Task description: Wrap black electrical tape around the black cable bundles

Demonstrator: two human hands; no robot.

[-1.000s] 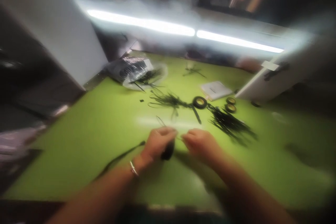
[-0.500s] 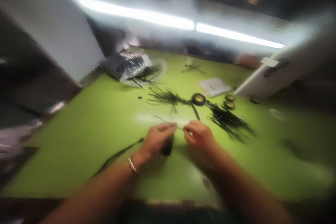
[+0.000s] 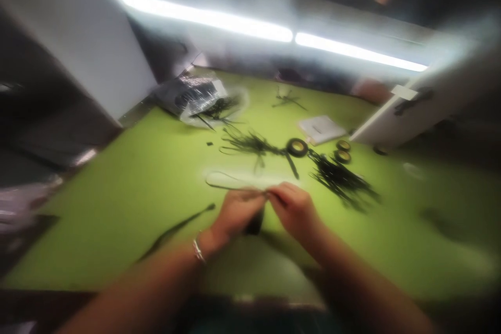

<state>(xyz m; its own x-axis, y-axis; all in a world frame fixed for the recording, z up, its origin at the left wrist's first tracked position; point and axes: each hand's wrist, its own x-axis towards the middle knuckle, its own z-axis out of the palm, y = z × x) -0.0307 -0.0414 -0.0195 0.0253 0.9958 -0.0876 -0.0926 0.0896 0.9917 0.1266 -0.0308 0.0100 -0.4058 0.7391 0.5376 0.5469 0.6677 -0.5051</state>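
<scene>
My left hand (image 3: 243,210) pinches a thin black cord (image 3: 219,179), whose loop sticks out to the left above the table. Fingertip to fingertip with it, my right hand (image 3: 291,203) is closed on the same cord close to the middle. Under my left hand sits a dark block-like thing (image 3: 254,225), partly hidden, so I cannot tell what it is. A black cable (image 3: 180,227) with a thicker end lies left of my left wrist. Beyond my hands are a bundle of thin black cords (image 3: 254,143) and a roll of black tape (image 3: 297,147).
A second black cord bundle (image 3: 340,175) lies to the right, near two smaller tape rolls (image 3: 343,151). Behind are a white flat box (image 3: 321,129) and a clear plastic bag (image 3: 203,99) with black cords. White panels (image 3: 97,47) flank the green table (image 3: 117,182).
My hands have come together along the cord, the right moving slightly left. More of the cord's loop now shows on the left, reaching further out.
</scene>
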